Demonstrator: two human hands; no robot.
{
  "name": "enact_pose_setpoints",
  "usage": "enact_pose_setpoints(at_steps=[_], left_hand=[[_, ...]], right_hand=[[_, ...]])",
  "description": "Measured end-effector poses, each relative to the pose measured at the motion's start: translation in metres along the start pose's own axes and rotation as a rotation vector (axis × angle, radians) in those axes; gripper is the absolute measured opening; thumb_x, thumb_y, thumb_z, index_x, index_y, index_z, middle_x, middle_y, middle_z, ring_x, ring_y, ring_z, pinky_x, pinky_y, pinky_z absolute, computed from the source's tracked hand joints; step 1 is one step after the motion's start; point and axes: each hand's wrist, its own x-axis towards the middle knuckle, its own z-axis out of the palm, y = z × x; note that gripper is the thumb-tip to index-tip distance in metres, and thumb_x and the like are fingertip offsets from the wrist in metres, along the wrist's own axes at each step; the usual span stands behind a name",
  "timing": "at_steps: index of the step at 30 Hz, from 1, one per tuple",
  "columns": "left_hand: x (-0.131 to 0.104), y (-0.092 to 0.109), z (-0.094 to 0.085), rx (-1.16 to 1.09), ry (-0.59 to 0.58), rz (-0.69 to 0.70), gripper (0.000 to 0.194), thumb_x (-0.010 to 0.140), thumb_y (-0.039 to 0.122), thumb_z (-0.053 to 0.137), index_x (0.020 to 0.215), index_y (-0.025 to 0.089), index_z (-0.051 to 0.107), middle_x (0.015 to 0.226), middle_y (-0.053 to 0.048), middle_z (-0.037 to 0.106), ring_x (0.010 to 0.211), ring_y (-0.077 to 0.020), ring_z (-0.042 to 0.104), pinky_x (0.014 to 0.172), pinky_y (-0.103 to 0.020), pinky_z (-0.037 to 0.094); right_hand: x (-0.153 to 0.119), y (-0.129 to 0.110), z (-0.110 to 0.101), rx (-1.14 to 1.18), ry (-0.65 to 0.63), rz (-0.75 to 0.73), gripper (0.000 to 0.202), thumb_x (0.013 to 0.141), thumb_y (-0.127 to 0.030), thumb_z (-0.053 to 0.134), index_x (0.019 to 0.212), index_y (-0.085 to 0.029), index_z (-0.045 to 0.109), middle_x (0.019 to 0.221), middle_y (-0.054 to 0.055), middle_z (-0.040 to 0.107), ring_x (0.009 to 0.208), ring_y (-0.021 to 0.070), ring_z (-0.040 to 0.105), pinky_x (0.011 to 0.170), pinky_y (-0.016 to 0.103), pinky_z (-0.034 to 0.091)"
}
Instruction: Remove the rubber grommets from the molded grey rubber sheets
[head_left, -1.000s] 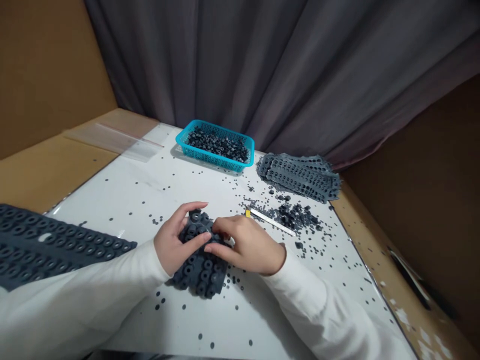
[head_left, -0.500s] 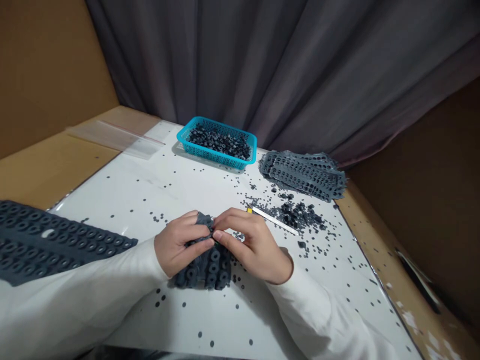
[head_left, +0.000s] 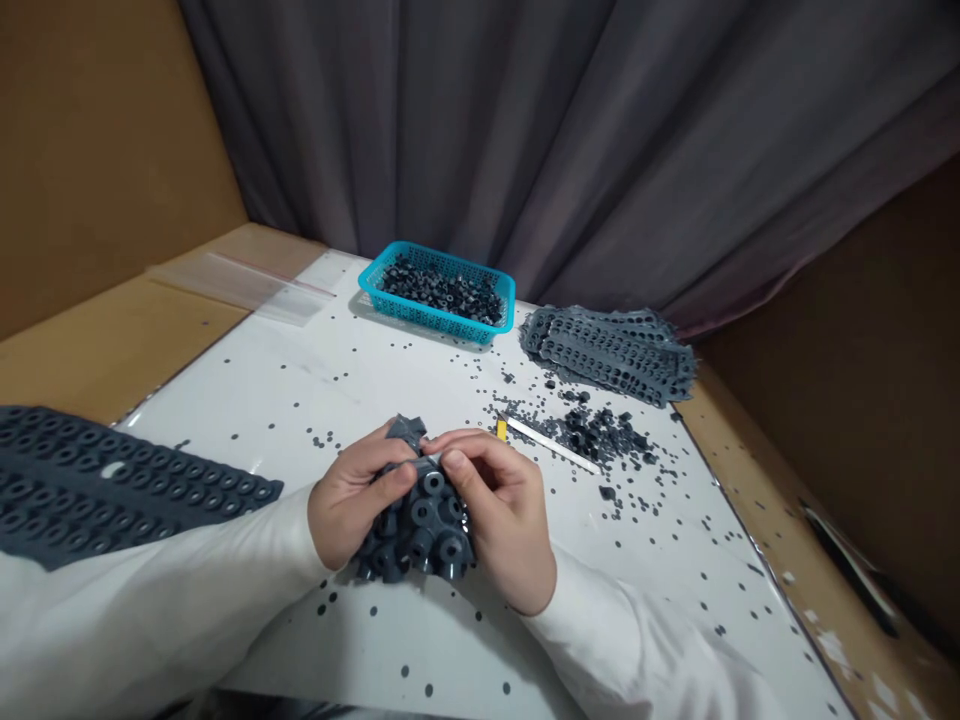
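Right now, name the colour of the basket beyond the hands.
The basket is bright turquoise blue, seen best in the head view.

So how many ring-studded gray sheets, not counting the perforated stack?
2: a held sheet in the left hand and right hand; a flat sheet at left, partly behind the left sleeve. More may hide underneath.

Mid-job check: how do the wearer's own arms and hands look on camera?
Both arms wear plain white long sleeves, loosely creased on the right and reaching the wrists. The left hand and right hand are bare, without gloves. No rings, watch, cables or markings are visible.
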Motion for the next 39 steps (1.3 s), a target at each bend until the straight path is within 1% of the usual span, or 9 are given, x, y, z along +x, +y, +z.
enact_pose_setpoints(at_steps=[7,13,16,18,21,26,29,35,39], left_hand=[[0.005,0.000,-0.002,-0.018,0.026,-0.049,0.034,0.085,0.043,0.046,0.065,0.018,0.056,0.075,-0.002,0.049,0.078,-0.0188,0.051,0.070,-0.031,0.039],[0.009,-0.003,-0.010,0.457,-0.160,0.139,0.029,0.087,0.032,0.041,0.066,0.018,0.056,0.069,-0.001,0.039,0.076,-0.0196,0.040,0.070,-0.033,0.036],[0.008,-0.002,-0.009,0.436,-0.281,0.132,0.028,0.086,0.031,0.042,0.066,0.018,0.057,0.072,-0.002,0.039,0.079,-0.0202,0.039,0.073,-0.033,0.036],[0.007,-0.002,-0.008,0.302,-0.324,0.050,0.030,0.085,0.034,0.042,0.065,0.018,0.057,0.072,-0.002,0.040,0.080,-0.0202,0.042,0.074,-0.032,0.038],[0.009,0.001,-0.006,0.024,-0.250,-0.136,0.030,0.082,0.038,0.046,0.062,0.019,0.056,0.073,-0.002,0.047,0.078,-0.0203,0.048,0.074,-0.031,0.040],[0.022,0.006,-0.012,-0.377,0.243,-0.415,0.018,0.070,0.036,0.059,0.067,0.019,0.056,0.070,0.000,0.057,0.073,-0.0188,0.054,0.070,-0.028,0.042],[0.027,0.002,-0.022,-0.442,0.448,-0.377,0.020,0.069,0.038,0.062,0.076,0.020,0.057,0.076,0.000,0.059,0.074,-0.0177,0.055,0.070,-0.028,0.042],[0.023,-0.005,-0.034,0.189,0.167,0.091,0.015,0.082,0.031,0.052,0.074,0.020,0.058,0.075,0.000,0.045,0.072,-0.0160,0.046,0.068,-0.029,0.039],[0.022,0.000,-0.033,0.385,0.173,0.213,0.011,0.083,0.027,0.051,0.083,0.019,0.059,0.078,-0.002,0.049,0.074,-0.0173,0.048,0.068,-0.030,0.041]], right_hand=[[0.005,0.006,0.003,-0.007,-0.062,0.006,0.011,0.084,-0.019,0.054,0.077,-0.018,0.063,0.085,0.005,0.068,0.089,0.0162,0.062,0.083,0.031,0.048],[0.033,-0.001,-0.030,-0.688,-0.600,-0.333,0.010,0.086,-0.022,0.047,0.081,-0.017,0.053,0.080,0.007,0.060,0.078,0.0180,0.054,0.074,0.032,0.044],[0.039,-0.013,-0.038,-0.871,-0.878,-0.350,0.010,0.086,-0.019,0.042,0.078,-0.018,0.047,0.074,0.005,0.054,0.068,0.0158,0.047,0.065,0.028,0.042],[0.039,-0.017,-0.036,-0.824,-0.938,-0.364,0.012,0.085,-0.017,0.041,0.074,-0.019,0.043,0.070,0.002,0.050,0.063,0.0137,0.044,0.061,0.025,0.040],[0.040,-0.010,-0.027,-0.591,-0.799,-0.423,0.016,0.084,-0.015,0.039,0.069,-0.020,0.040,0.065,0.000,0.045,0.059,0.0118,0.042,0.059,0.023,0.038],[0.053,0.016,-0.006,-0.142,-0.277,-0.291,0.022,0.090,-0.024,0.035,0.069,-0.020,0.041,0.063,-0.002,0.045,0.057,0.0107,0.043,0.057,0.024,0.038],[0.063,0.024,0.001,-0.005,-0.190,-0.217,0.024,0.092,-0.031,0.036,0.072,-0.019,0.045,0.069,0.000,0.051,0.062,0.0108,0.046,0.062,0.026,0.040],[0.075,0.012,-0.008,0.087,-0.174,-0.118,0.018,0.086,-0.034,0.050,0.078,-0.018,0.052,0.081,0.002,0.062,0.065,0.0102,0.052,0.066,0.027,0.043],[0.072,0.003,-0.021,0.064,-0.207,0.015,0.013,0.080,-0.031,0.059,0.080,-0.018,0.058,0.078,0.002,0.065,0.064,0.0106,0.055,0.067,0.028,0.046]])
